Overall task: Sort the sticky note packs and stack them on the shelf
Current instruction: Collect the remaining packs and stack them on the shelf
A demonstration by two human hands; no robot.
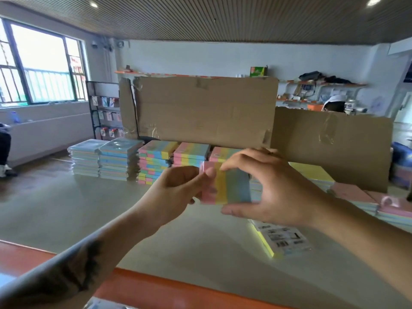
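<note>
Grip, left hand (178, 186): thumb and curled fingers pinch the pink end of a striped sticky note pack (227, 186).
Grip, right hand (267, 188): fingers over the top edge and thumb under the bottom edge, clamped on the blue end of the same pack.
Pack: held upright above the worktop (78, 208), near the middle of the head view, showing pink, yellow, green and blue bands.
Stacks at 11 o'clock: two wrapped pastel stacks (104, 159) at the far edge of the worktop.
Stacks at 12 o'clock: rainbow-striped stacks (156, 161) just beside them, running behind the hands.
Packs at 3 o'clock: pink-topped packs (361, 197) and a yellow-topped stack (312, 172) on the worktop.
Pack at 5 o'clock: one pack (283, 239) lying with its barcode label up, below the right hand.
Behind: cardboard sheets (205, 110) standing upright past the stacks.
Near edge: orange trim (178, 288) at 6 o'clock.
</note>
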